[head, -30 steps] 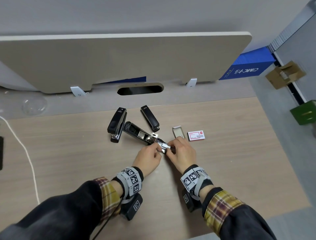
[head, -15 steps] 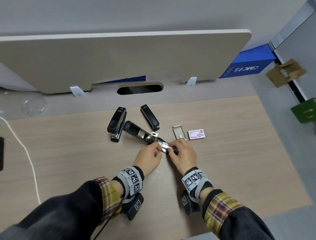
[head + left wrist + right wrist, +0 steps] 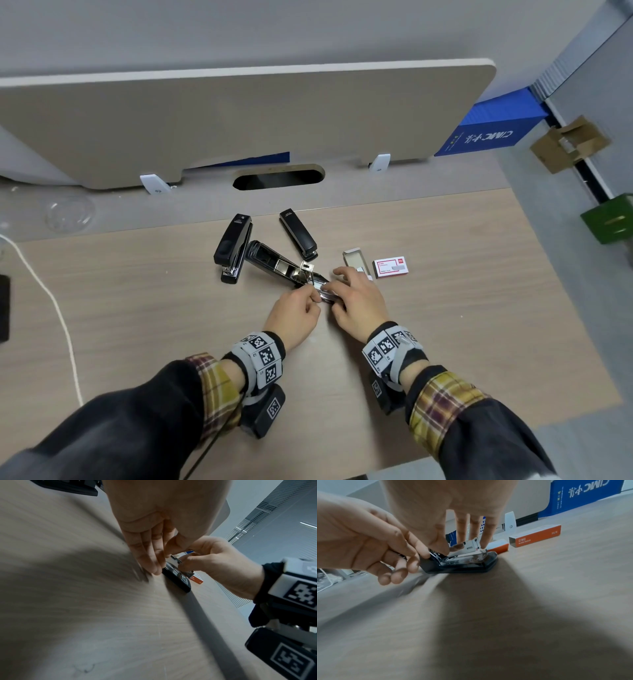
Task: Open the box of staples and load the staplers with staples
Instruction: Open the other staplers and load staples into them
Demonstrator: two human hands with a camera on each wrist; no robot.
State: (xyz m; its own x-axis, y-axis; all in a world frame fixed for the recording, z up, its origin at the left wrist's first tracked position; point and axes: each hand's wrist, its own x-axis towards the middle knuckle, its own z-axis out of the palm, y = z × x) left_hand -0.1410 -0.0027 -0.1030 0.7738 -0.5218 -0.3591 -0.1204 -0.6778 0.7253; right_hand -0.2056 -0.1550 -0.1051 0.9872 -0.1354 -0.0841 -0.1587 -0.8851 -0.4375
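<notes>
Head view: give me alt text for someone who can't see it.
Both hands, left hand and right hand, work on an open stapler lying on a wooden desk. Two closed black staplers lie behind it; a staple box sleeve and its tray sit to the right.

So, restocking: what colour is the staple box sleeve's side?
Orange, on the staple box sleeve; clearest in the right wrist view.

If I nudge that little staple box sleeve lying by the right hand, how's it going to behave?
The staple box sleeve looks like thin card with an open end, so probably very light and easy to crush. Lying flat on the smooth desk, it would likely slide, not roll or tip. Its tray lies apart, so the sleeve may be empty.
</notes>
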